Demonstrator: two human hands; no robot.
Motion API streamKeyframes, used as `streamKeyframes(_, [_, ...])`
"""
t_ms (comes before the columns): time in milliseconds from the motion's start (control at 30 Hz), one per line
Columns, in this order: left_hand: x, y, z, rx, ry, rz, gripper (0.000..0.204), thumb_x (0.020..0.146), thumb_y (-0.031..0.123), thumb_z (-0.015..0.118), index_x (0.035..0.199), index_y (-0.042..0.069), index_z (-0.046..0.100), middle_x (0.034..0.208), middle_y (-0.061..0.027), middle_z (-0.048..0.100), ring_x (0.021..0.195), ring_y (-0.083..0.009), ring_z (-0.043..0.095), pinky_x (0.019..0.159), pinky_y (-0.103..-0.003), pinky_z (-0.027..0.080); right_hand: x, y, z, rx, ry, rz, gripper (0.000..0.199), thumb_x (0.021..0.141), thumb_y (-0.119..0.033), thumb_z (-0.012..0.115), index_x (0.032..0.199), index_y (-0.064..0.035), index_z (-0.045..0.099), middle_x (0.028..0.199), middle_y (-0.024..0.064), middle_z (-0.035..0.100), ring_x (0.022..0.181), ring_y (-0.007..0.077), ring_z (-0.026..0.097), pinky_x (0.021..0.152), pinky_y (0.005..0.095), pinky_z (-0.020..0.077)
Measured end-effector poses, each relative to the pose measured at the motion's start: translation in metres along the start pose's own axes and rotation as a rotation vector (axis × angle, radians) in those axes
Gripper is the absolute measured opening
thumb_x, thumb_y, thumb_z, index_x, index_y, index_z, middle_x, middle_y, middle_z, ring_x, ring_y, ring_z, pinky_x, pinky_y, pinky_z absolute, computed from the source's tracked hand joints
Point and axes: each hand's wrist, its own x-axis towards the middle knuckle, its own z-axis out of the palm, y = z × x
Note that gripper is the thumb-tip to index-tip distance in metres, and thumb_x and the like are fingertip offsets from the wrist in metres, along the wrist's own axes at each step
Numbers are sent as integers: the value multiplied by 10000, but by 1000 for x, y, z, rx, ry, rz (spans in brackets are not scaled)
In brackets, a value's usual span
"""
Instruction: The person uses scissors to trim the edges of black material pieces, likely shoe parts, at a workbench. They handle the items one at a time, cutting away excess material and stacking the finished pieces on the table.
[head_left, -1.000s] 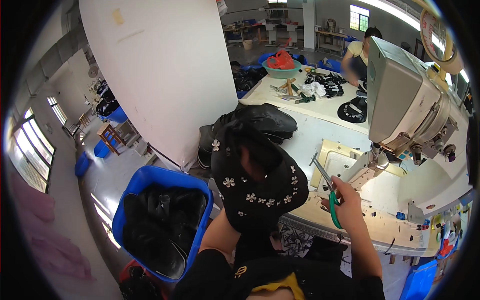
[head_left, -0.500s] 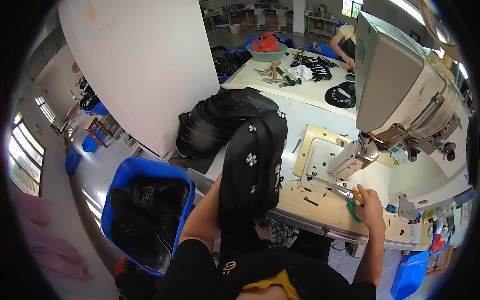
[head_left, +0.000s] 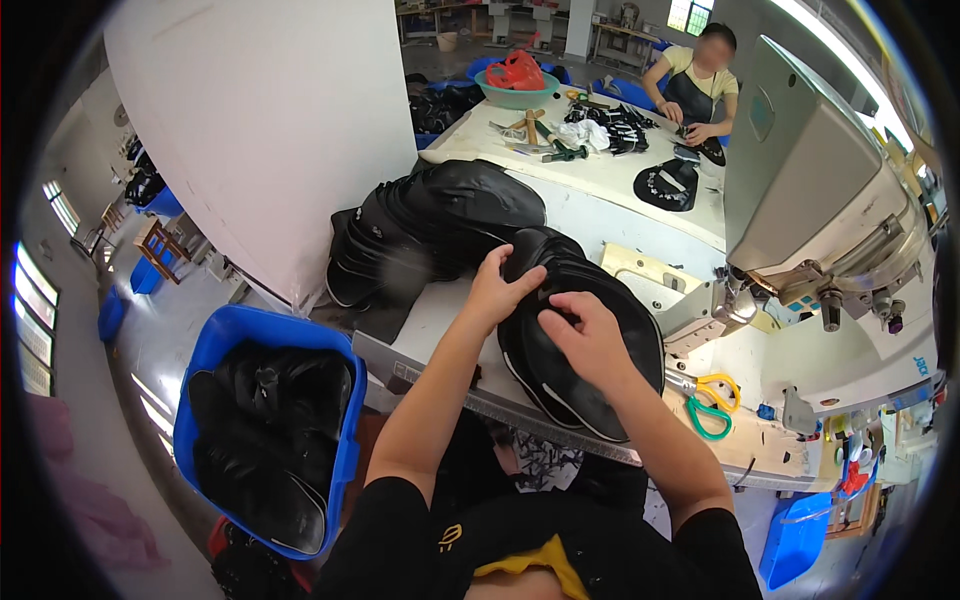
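Note:
A stack of black pieces with pale edges, which look like shoe uppers (head_left: 610, 385), lies across the front edge of the sewing machine table. My left hand (head_left: 500, 290) rests on its far left part, thumb and fingers spread apart. Over the top of the stack is my right hand (head_left: 592, 335), its fingers bent and its thumb apart; I see nothing held in it. Scissors (head_left: 715, 405) with yellow and green handles lie just right of the stack. A larger pile of black uppers (head_left: 430, 225) sits behind, at the left.
The sewing machine (head_left: 830, 220) stands at the right. A blue bin (head_left: 345, 440) of black pieces is at my left. Beyond, a pale table (head_left: 480, 150) bears hammers (head_left: 540, 135), a green basin (head_left: 515, 97) and black parts; a person (head_left: 700, 95) works there.
My right hand has let go of the scissors and moved left onto the stack. My left hand no longer holds up the black upper with metal flowers; it now touches the stack.

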Motion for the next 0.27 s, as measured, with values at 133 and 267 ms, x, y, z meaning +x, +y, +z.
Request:
streamKeyframes(133, [-20,-15,10,-495,-58,-92,790,819,359,693,1392,-16,299,1348,-242,413,1260,-303,414,1017,-368,359,50,41,28,416,-38,796,587,814,-486,669,1070,39,613,1013,141,636,914,214,607,759,336,491])
streamKeyframes(267, [-25,-4,34,-258,11,224,690,866,237,646,1407,7,285,1395,-200,362,1289,-256,360,1066,-330,277,82,12,33,593,92,642,563,813,-459,677,1023,61,621,955,151,651,858,241,642,755,384,519])
